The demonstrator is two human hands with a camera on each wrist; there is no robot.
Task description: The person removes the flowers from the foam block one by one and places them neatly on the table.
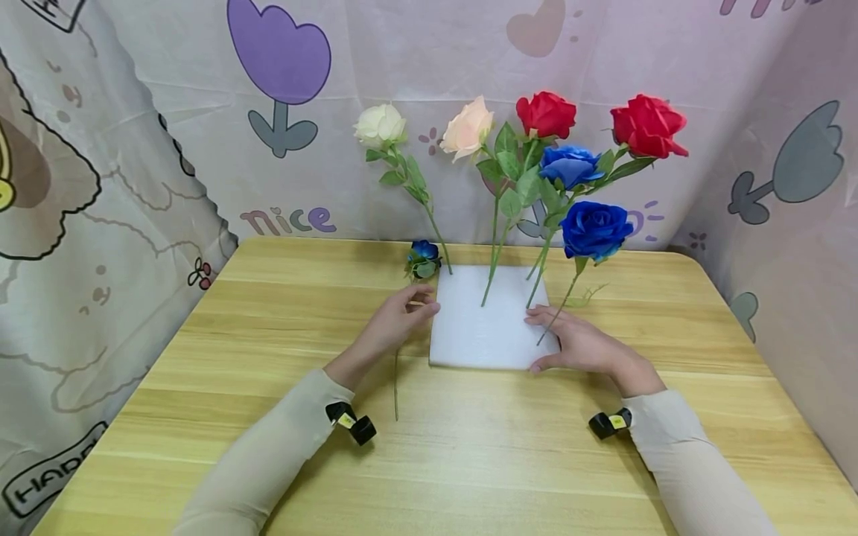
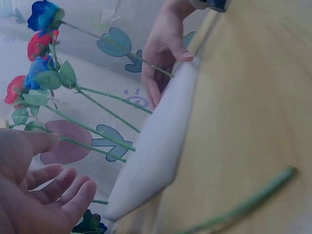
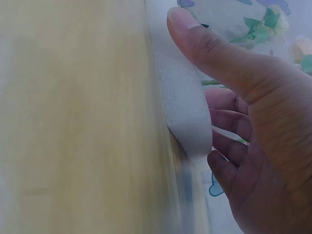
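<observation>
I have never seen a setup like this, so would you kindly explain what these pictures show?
There is no machine, just a person's bare hands. The head picture looks down from a camera worn on the head; the other two come from small black cameras on the wrists. On the wooden table sits a white block with six flowers standing in it: two red, two blue, one white, one peach. Another blue flower lies beside it. The right hand holds the block's near right corner; the left hand, near its left edge, seems to hold nothing.
</observation>
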